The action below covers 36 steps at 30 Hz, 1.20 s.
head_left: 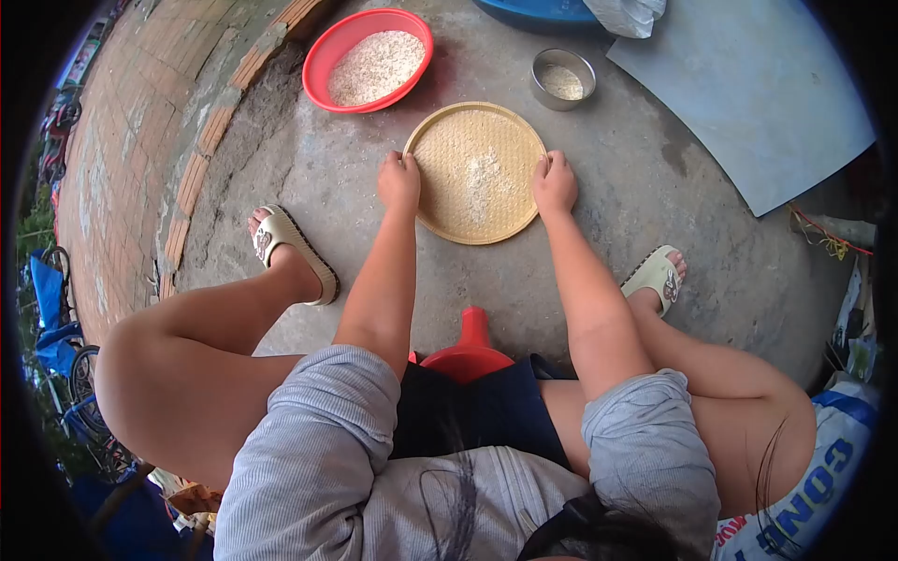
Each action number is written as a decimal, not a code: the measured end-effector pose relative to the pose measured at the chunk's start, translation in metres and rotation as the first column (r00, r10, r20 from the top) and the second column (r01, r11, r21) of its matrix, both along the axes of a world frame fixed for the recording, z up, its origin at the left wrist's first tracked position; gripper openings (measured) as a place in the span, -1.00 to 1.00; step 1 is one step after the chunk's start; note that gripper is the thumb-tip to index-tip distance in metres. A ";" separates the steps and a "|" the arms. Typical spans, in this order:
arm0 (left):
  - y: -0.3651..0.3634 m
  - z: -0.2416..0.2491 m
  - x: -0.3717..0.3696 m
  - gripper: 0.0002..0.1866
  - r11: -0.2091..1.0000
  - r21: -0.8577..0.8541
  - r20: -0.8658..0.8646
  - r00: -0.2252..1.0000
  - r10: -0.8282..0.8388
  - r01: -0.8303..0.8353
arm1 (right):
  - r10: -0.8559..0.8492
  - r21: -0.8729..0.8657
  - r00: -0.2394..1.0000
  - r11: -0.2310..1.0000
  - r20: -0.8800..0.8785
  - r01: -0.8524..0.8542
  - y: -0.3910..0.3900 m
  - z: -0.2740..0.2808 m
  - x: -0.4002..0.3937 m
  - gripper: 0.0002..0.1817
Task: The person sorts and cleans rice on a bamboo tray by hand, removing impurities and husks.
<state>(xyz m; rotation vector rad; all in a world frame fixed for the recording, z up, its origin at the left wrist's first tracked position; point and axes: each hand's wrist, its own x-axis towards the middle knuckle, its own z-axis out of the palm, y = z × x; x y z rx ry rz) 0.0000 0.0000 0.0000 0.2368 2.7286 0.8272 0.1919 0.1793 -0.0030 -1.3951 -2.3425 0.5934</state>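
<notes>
A round woven tray (440, 208) with a raised rim is held out in front of me, with pale grains heaped near its middle and spread thinly elsewhere. My left hand (399, 181) is closed on the tray's left rim. On the opposite rim, my right hand (555, 182) grips it with fingers wrapped round the edge. Beyond the tray at the upper left stands a red basin (318, 70) holding many pale grains. A small metal bowl (552, 95) with some grains in it sits at the upper right.
Grey sheet (748, 103) lies at the right on the concrete floor (253, 178). A blue basin (538, 11) and white plastic bag (629, 14) are at the top. Red stool (468, 360) is between my legs; brick edging (194, 178) runs left; a printed sack (804, 496) lies lower right.
</notes>
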 end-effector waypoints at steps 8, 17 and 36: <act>0.026 0.021 0.006 -0.74 0.969 0.236 -0.257 0.967 -0.004 0.067 | -0.166 0.031 0.986 0.986 -0.007 0.166 0.009 0.028 -0.011 -0.79; 0.002 0.018 -0.014 -0.72 0.983 0.181 -0.251 0.965 0.077 -0.031 | -0.083 -0.087 0.980 0.994 -0.181 0.069 -0.003 0.024 -0.029 -0.79; 0.048 0.037 0.061 -0.76 0.988 -0.047 -0.151 0.977 -0.150 0.144 | -0.082 0.017 0.978 0.997 0.194 0.080 0.048 0.043 0.029 -0.76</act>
